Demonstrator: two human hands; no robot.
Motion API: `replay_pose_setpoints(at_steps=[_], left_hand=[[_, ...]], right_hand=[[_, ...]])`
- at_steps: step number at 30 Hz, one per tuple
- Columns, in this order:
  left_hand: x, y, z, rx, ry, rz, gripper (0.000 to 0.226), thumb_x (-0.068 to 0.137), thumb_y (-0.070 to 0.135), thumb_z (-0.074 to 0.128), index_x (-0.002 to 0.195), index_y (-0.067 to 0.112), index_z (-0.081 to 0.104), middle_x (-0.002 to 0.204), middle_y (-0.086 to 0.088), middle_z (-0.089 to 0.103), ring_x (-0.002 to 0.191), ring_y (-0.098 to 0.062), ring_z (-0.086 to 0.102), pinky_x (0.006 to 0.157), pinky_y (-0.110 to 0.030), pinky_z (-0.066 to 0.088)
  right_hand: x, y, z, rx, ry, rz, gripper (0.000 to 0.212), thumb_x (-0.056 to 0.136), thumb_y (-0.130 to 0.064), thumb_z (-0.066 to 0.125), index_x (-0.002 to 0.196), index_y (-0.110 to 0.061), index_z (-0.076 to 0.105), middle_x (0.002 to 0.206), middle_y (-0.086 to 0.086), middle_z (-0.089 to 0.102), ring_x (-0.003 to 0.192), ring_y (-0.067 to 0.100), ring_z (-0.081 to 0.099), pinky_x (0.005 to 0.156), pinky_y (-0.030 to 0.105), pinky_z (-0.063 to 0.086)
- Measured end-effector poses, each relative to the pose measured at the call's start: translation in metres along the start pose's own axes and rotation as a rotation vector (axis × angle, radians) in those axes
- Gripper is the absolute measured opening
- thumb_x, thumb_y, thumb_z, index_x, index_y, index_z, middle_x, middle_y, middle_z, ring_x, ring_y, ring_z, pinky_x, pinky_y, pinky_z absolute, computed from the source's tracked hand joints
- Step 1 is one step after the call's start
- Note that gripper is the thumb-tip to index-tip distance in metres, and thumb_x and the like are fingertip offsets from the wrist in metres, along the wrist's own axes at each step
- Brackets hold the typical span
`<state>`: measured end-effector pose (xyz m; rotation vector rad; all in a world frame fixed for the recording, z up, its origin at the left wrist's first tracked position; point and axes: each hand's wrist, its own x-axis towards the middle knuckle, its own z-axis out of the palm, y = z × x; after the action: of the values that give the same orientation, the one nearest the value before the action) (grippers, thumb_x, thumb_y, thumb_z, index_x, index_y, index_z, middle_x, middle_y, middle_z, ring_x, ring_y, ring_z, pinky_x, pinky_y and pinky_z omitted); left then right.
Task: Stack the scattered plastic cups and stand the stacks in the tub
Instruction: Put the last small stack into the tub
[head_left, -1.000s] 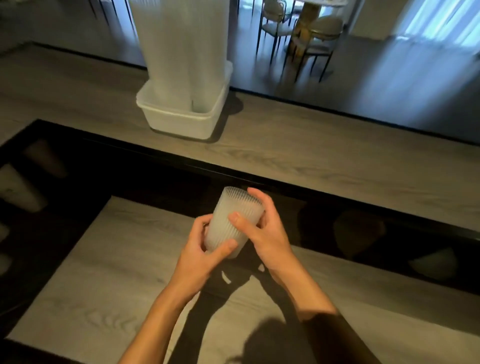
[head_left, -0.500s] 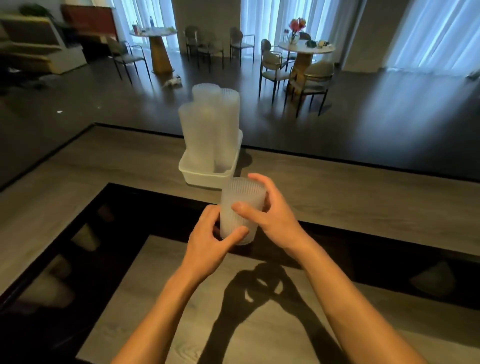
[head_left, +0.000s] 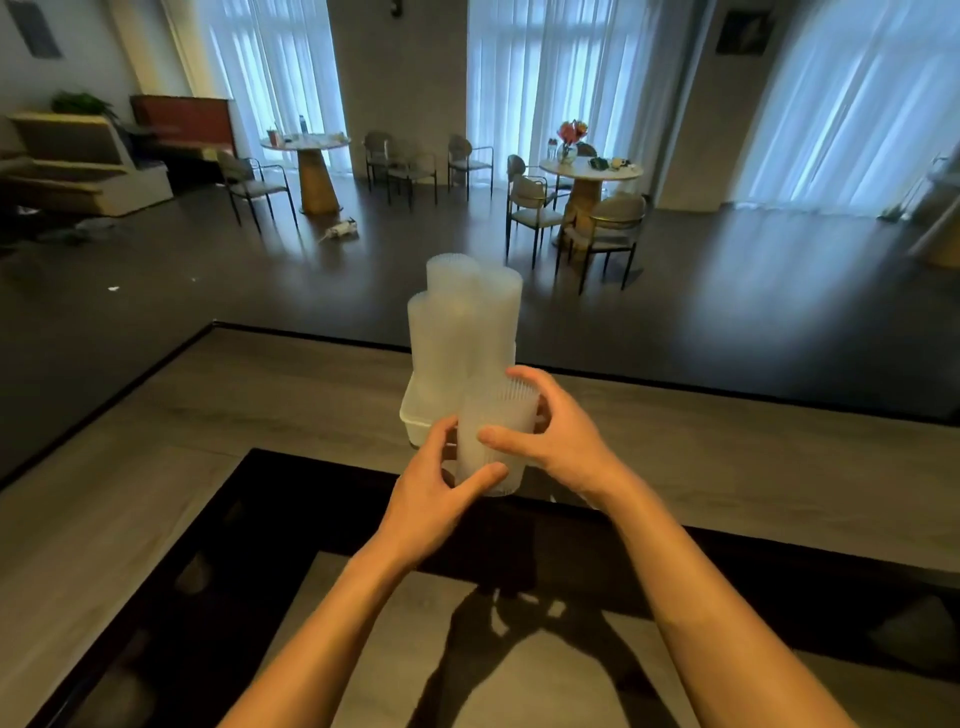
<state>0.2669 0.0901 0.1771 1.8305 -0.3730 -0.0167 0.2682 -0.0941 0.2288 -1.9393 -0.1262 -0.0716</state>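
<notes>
A short stack of ribbed translucent plastic cups (head_left: 496, 431) is held upside down in the air between both hands, just in front of the white tub (head_left: 415, 423). My left hand (head_left: 434, 491) grips its lower part from the left, thumb across the front. My right hand (head_left: 558, 431) grips it from the right, fingers curled over the top edge. Three tall cup stacks (head_left: 457, 322) stand upright in the tub on the far counter strip. The tub's right side is hidden behind the held cups.
The tub sits on a grey wood-look counter (head_left: 727, 457) that rings a dark glossy recess (head_left: 291, 519). A lower wooden surface (head_left: 545, 675) lies below my forearms. Beyond the counter are a dark floor, round tables and chairs (head_left: 602, 228).
Both hands have carried the held cups up and forward toward the tub. My view has lifted, so the room behind now shows.
</notes>
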Motion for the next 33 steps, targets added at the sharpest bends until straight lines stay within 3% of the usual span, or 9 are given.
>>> replay_pose_setpoints(at_steps=[5, 9, 13, 18, 24, 28, 33], left_hand=[[0.036, 0.006, -0.014, 0.043, 0.016, 0.061, 0.06, 0.088, 0.058, 0.067, 0.139, 0.044, 0.04, 0.136, 0.02, 0.052, 0.109, 0.01, 0.059, 0.083, -0.024, 0.059], [0.059, 0.001, -0.019, 0.085, 0.052, 0.083, 0.058, 0.09, 0.058, 0.064, 0.14, 0.039, 0.04, 0.139, 0.018, 0.049, 0.122, 0.0, 0.054, 0.091, -0.027, 0.055], [0.076, -0.012, -0.019, 0.167, 0.073, 0.07, 0.053, 0.093, 0.051, 0.064, 0.139, 0.035, 0.043, 0.14, 0.016, 0.048, 0.123, -0.003, 0.051, 0.091, -0.023, 0.052], [0.082, -0.033, -0.02, 0.233, 0.076, 0.051, 0.052, 0.094, 0.046, 0.065, 0.139, 0.033, 0.044, 0.139, 0.014, 0.047, 0.121, -0.003, 0.051, 0.092, -0.028, 0.054], [0.083, -0.046, -0.019, 0.205, 0.049, 0.021, 0.055, 0.094, 0.044, 0.066, 0.141, 0.03, 0.042, 0.14, 0.012, 0.047, 0.121, -0.003, 0.052, 0.093, -0.026, 0.053], [0.083, -0.048, -0.019, 0.204, 0.064, 0.03, 0.053, 0.095, 0.043, 0.065, 0.141, 0.03, 0.042, 0.139, 0.013, 0.048, 0.12, -0.002, 0.053, 0.088, -0.02, 0.051], [0.08, -0.044, -0.018, 0.162, 0.091, 0.03, 0.051, 0.094, 0.041, 0.067, 0.139, 0.029, 0.045, 0.137, 0.013, 0.048, 0.12, -0.001, 0.052, 0.091, -0.024, 0.052]], right_hand=[[0.028, -0.012, 0.002, 0.082, 0.184, -0.059, 0.078, 0.075, -0.037, 0.086, 0.139, -0.04, 0.042, 0.129, -0.015, 0.051, 0.116, 0.006, 0.054, 0.087, 0.029, 0.057], [0.05, -0.015, 0.008, 0.123, 0.255, -0.095, 0.076, 0.076, -0.029, 0.086, 0.134, -0.045, 0.04, 0.126, -0.022, 0.049, 0.118, 0.008, 0.054, 0.088, 0.032, 0.059], [0.064, 0.0, 0.016, 0.009, 0.28, -0.077, 0.083, 0.072, -0.041, 0.087, 0.139, -0.046, 0.038, 0.132, -0.02, 0.05, 0.122, 0.01, 0.053, 0.095, 0.04, 0.056], [0.072, 0.015, 0.025, -0.191, 0.269, -0.064, 0.089, 0.073, -0.042, 0.086, 0.144, -0.037, 0.033, 0.136, -0.013, 0.041, 0.123, 0.009, 0.047, 0.101, 0.039, 0.051], [0.081, 0.032, 0.036, -0.387, 0.163, 0.056, 0.096, 0.075, -0.051, 0.081, 0.149, -0.038, 0.021, 0.152, -0.007, 0.037, 0.135, 0.017, 0.042, 0.111, 0.051, 0.041], [0.084, 0.037, 0.041, -0.528, 0.138, 0.076, 0.088, 0.082, -0.066, 0.066, 0.153, -0.031, 0.027, 0.153, -0.005, 0.037, 0.137, 0.017, 0.041, 0.111, 0.045, 0.04], [0.082, 0.038, 0.041, -0.563, 0.125, 0.071, 0.081, 0.088, -0.061, 0.062, 0.154, -0.029, 0.026, 0.155, -0.004, 0.035, 0.14, 0.018, 0.038, 0.113, 0.047, 0.039]])
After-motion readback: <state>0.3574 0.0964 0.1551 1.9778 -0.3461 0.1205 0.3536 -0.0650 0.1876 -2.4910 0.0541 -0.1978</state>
